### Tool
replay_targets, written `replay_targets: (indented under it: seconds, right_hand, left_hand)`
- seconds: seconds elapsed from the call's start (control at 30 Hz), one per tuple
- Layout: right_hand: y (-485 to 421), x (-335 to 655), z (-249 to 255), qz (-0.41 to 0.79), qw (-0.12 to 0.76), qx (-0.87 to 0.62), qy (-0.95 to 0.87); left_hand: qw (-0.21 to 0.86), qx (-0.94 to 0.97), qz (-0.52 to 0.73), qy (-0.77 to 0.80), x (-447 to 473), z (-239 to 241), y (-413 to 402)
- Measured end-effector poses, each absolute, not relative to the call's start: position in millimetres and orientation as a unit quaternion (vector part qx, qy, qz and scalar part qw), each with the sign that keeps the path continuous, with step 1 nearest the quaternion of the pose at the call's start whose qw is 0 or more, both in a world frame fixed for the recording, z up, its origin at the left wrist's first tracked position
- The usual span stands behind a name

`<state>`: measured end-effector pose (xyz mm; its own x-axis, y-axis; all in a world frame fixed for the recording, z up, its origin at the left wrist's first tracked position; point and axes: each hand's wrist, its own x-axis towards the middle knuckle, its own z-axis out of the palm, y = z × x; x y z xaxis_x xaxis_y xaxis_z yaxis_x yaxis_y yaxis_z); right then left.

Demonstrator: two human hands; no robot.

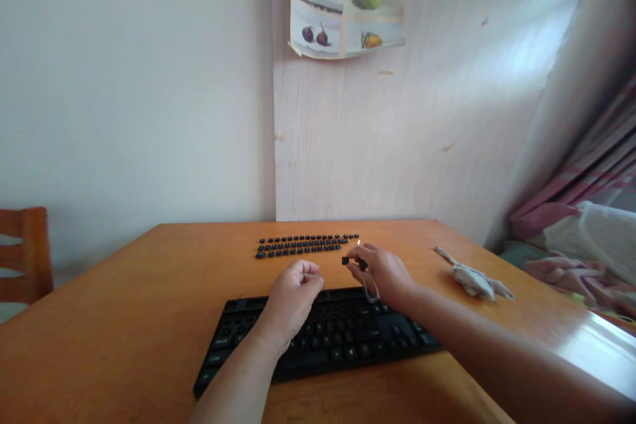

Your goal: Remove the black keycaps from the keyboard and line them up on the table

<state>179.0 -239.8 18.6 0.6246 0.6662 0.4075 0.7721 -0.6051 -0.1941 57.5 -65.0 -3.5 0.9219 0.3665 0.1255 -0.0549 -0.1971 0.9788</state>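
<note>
A black keyboard (338, 338) lies on the table in front of me, some of its key positions bare or hidden by my forearms. Over its left-centre part hovers my left hand (295, 295), thumb and fingers curled together; whatever may be between them is hidden. My right hand (380, 271) is closed above the keyboard's back edge. Between its fingertips is a small black keycap (344, 260), and in the same hand sits a keycap puller (370, 290) with a dark body and a thin wire loop hanging down. Loose black keycaps (298, 245) stand in three rows beyond my hands.
A greyish-white cloth or glove-like bundle (474, 280) lies on the wooden table (124, 291) at the right. A wooden chair (27, 255) stands at the left edge. Beyond the table are a wall with fruit pictures (348, 3) and heaped fabric (556, 271) at the right.
</note>
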Motion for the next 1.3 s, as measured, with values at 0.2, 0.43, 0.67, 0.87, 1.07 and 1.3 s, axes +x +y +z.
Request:
replay_targets:
  seconds: [0.2, 0.43, 0.67, 0.87, 1.07, 1.3]
  right_hand:
    - [-231, 254, 15, -0.113, 0.102, -0.929, -0.337]
    - [-213, 288, -1, -0.085, 0.066, -0.937, -0.333]
    - [-202, 304, -9, -0.072, 0.047, -0.937, -0.338]
    - [-201, 309, -12, -0.065, 0.04, -0.937, -0.34]
    - [-199, 306, -14, -0.064, 0.037, -0.937, -0.343]
    - [-200, 305, -15, -0.067, 0.043, -0.936, -0.344]
  left_hand:
    - [0.582, 0.783, 0.186, 0.119, 57, -2, -58]
    - [0.565, 0.791, 0.188, 0.141, 56, 2, -56]
    - [0.576, 0.785, 0.176, 0.142, 56, 1, -54]
    - [0.575, 0.787, 0.171, 0.147, 57, -1, -54]
    - [0.553, 0.8, 0.176, 0.149, 58, -1, -54]
    - [0.552, 0.801, 0.179, 0.147, 58, 0, -54]
